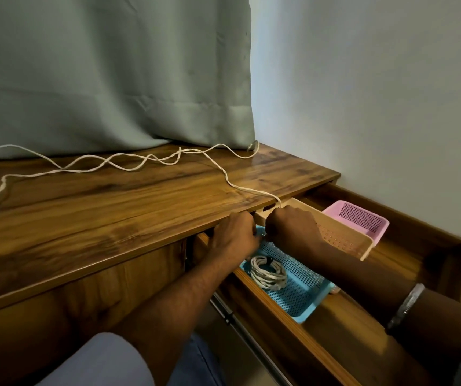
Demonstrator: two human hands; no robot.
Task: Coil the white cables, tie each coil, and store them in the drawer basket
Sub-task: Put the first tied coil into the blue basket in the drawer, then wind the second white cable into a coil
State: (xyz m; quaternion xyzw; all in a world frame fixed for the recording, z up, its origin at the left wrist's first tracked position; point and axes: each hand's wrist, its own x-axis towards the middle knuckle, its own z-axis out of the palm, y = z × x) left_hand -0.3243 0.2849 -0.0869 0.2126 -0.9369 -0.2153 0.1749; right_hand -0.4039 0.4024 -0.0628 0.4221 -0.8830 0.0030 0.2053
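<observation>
Three perforated plastic baskets in the open wooden drawer point(430, 254): blue point(304, 291), beige point(343, 235), pink point(360, 215). One tied white cable coil point(267, 273) in blue. One loose white cable point(129, 162) crosses the desktop point(112, 213); right hand point(290, 224) grips its end; left hand point(235, 232) curled, hold unclear.

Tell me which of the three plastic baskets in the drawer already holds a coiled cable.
The blue perforated plastic basket, nearest the drawer's front; the beige and pink ones show none.

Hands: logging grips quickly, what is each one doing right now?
Left hand: fingers curled, contents hidden, cannot tell.
Right hand: holding the white cable.
</observation>
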